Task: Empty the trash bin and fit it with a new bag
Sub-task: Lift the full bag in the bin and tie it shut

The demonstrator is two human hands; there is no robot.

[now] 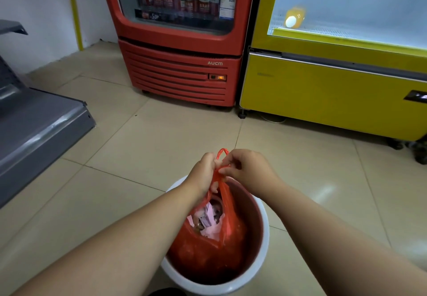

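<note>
Both hands pinch the twisted handles of a thin red plastic trash bag (227,224), left hand (204,172) and right hand (246,168) closed around them, above a round white plastic bin (263,238) on the tiled floor (161,147); behind, a red drinks cooler (180,69) reads "AUCM"

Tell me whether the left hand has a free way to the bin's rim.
Probably yes: the left hand grips the red bag's handles just above the bin; its near-left rim lies bare.
</note>
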